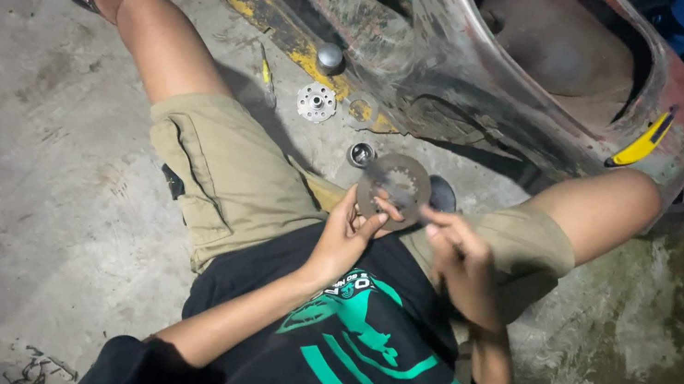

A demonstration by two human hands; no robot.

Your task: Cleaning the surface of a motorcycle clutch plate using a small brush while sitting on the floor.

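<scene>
While you sat on the concrete floor [37,166] with your legs spread, you held a flat metal ring [394,188] up at the centre of the frame, just above your lap. It was a thin disc with a large toothed hole in the middle, dull grey and mottled. Your left hand [342,244] pinched its lower left rim, thumb in front and fingers behind, closed on the ring. Your right hand [465,265] sat just beside it at the lower right, fingers curled loosely; its fingertips reached toward the rim, but I could not tell whether they actually gripped it.

By the look of it, the ring was stiff and light, easy to carry in one hand, though thin enough to slip if its faces were oily. Its rim seemed the soundest place to hold, since the inner teeth looked sharp and gave little to press against.

Above your hands, toward the upper middle of the frame, a small round cup [361,154] lay on the floor, with a star-shaped silver hub [316,102] and a domed metal cap [329,58] further up, near the worn scooter body [442,50]. A dark round part [443,193] lay partly hidden behind the ring.
</scene>
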